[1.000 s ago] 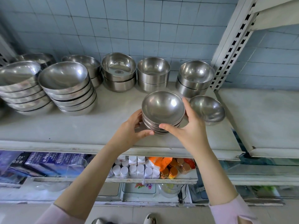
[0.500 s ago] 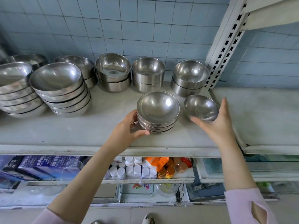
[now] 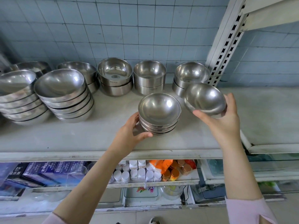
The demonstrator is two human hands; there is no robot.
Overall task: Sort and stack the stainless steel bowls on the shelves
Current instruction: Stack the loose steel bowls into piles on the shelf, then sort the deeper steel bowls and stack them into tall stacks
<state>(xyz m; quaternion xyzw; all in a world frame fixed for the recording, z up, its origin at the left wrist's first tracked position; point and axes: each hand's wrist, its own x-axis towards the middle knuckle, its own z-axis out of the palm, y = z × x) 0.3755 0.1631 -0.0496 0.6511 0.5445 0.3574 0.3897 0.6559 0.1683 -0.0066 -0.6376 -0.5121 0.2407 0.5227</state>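
Observation:
A short stack of small steel bowls [image 3: 159,113] stands near the front of the white shelf [image 3: 80,136]. My left hand [image 3: 129,135] grips the stack's lower left side, thumb curled under its front. My right hand [image 3: 223,120] holds a single small steel bowl [image 3: 204,98] lifted and tilted just right of the stack, thumb on its near rim and fingers round its far side.
Along the back stand three pairs of deeper bowls [image 3: 114,76] [image 3: 149,77] [image 3: 190,78]. Tall stacks of wide bowls [image 3: 64,94] [image 3: 17,94] fill the left. A slotted white upright [image 3: 226,42] rises at right, with another shelf [image 3: 267,117] beyond. Bottles and boxes sit below.
My right hand left the stack, moved right, took hold of the single bowl and lifted it off the shelf. My left hand stays on the stack.

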